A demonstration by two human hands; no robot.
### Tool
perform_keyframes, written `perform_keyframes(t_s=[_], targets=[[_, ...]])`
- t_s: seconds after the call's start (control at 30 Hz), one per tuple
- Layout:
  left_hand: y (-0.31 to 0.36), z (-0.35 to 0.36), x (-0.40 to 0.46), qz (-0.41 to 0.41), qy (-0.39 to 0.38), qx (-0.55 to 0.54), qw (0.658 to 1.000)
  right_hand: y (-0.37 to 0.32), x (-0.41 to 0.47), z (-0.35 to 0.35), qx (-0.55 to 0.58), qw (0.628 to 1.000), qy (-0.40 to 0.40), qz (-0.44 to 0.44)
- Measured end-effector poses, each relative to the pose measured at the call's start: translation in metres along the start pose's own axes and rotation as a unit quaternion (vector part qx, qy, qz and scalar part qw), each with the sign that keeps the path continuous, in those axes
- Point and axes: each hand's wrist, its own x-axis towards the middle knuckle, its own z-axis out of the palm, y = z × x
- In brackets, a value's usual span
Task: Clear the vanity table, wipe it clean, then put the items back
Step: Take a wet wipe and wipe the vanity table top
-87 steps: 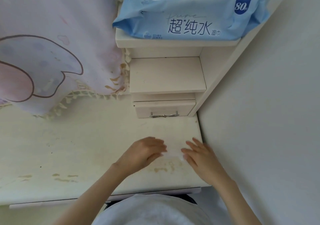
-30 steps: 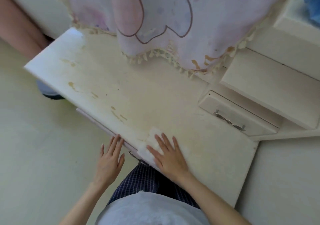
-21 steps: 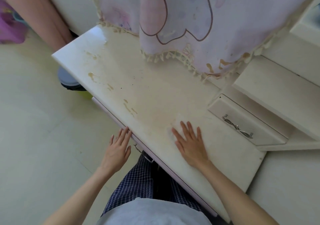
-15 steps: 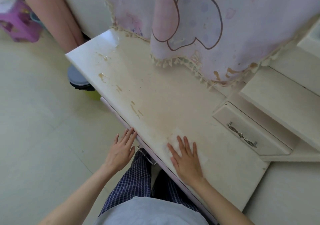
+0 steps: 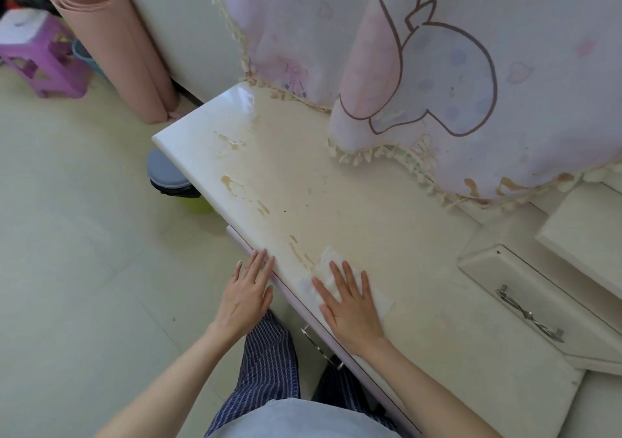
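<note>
Nearby, both hands lie flat: right hand [image 5: 350,306] pressing wipe [image 5: 328,262], left hand [image 5: 247,291] touching table [image 5: 353,208] edge.

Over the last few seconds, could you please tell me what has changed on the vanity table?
The right hand has slid the wipe leftward from the corner by the drawer to the stains near the front edge. The left hand let go of the wipe and now rests on that edge. The right palm stays flat on the wipe; stains farther left remain.
</note>
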Motion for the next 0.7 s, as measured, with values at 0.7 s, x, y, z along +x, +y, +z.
perform_keyframes(t_s=[0.7], targets=[[-0.086, -0.004, 0.054, 0.109, 0.052, -0.063, 0.991, 0.011, 0.121, -0.03, -0.042, 0.992, -0.042, -0.109]])
